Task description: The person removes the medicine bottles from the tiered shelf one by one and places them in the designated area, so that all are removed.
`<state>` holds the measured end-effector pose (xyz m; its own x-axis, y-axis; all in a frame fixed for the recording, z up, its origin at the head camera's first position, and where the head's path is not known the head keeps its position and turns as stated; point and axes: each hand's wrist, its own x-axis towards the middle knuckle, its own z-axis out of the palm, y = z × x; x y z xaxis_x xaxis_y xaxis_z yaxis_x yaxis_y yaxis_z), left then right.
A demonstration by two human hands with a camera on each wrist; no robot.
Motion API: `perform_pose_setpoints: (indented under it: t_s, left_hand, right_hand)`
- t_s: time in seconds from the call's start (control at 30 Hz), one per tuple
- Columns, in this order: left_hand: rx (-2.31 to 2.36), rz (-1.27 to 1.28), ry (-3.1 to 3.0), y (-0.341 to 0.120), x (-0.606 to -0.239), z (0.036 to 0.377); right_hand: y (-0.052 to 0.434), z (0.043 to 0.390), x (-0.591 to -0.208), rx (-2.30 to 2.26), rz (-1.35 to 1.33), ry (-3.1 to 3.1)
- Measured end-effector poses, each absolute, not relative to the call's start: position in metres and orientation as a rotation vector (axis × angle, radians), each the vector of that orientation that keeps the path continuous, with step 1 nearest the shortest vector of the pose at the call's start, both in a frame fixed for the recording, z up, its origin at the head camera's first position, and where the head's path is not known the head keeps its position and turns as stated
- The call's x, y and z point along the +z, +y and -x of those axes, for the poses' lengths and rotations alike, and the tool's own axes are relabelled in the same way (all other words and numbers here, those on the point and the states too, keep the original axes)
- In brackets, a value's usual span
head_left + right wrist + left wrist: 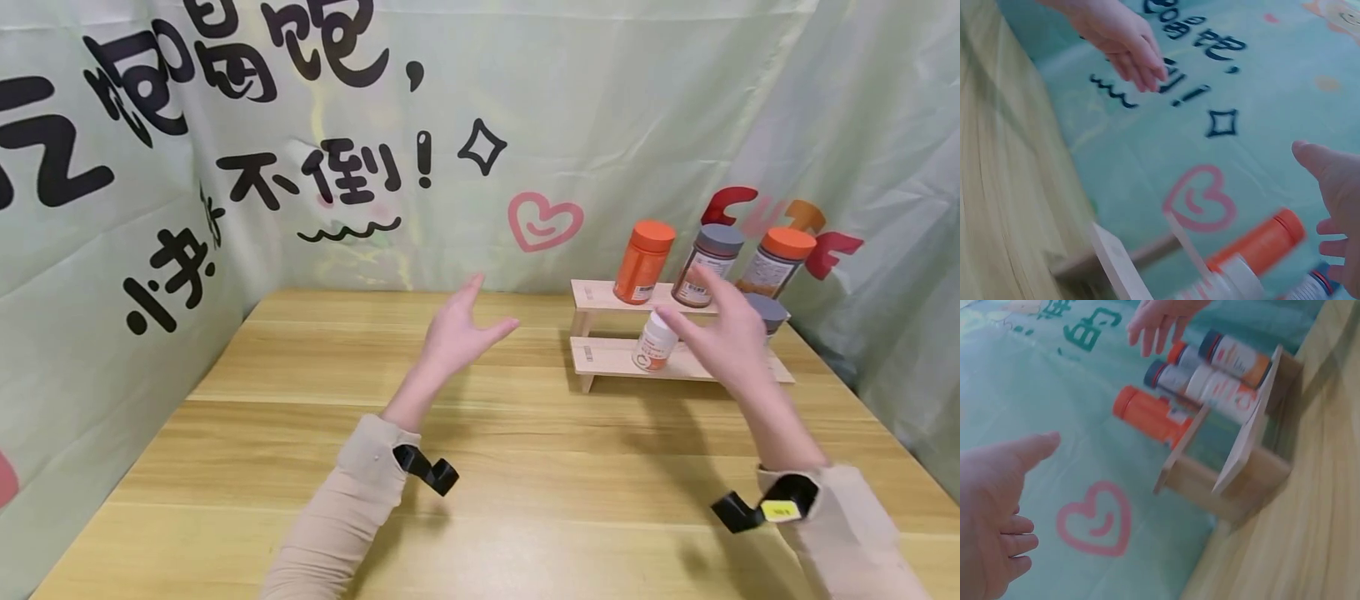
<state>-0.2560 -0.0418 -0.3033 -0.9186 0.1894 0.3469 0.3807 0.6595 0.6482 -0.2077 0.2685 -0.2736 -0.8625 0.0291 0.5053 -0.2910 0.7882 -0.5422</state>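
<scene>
My left hand (456, 335) is raised over the wooden table, thumb and fingers spread apart, holding nothing. The right hand (726, 337) also hangs in the air with thumb and fingers apart, overlapping a two-step wooden rack (609, 357) in the head view. On its upper step stand an orange bottle (643, 265), a grey-lidded jar (708, 262) and an orange-lidded jar (772, 262). A white bottle (656, 343) is on the lower step, its lid close to the right thumb in this view. Another grey-lidded jar (768, 310) is mostly hidden behind the right hand.
A pale green printed cloth (450, 242) with lettering and a pink heart hangs behind the table (480, 467) and along its sides. The rack stands toward the back right. Black wrist mounts (426, 468) sit at both sleeve cuffs.
</scene>
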Motion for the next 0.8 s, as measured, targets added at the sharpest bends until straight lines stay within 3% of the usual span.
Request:
perform_pose_setpoints:
  t_s: [0.47, 0.8]
  left_hand:
    - [-1.806, 0.449, -2.416, 0.008, -0.330, 0.254]
    - [-1.827, 0.442, -2.554, 0.033, -0.356, 0.272]
  right_hand:
    - [0.377, 0.163, -0.301, 1.284, 0.264, -2.296]
    - [0.472, 0.205, -0.380, 1.385, 0.174, -2.538]
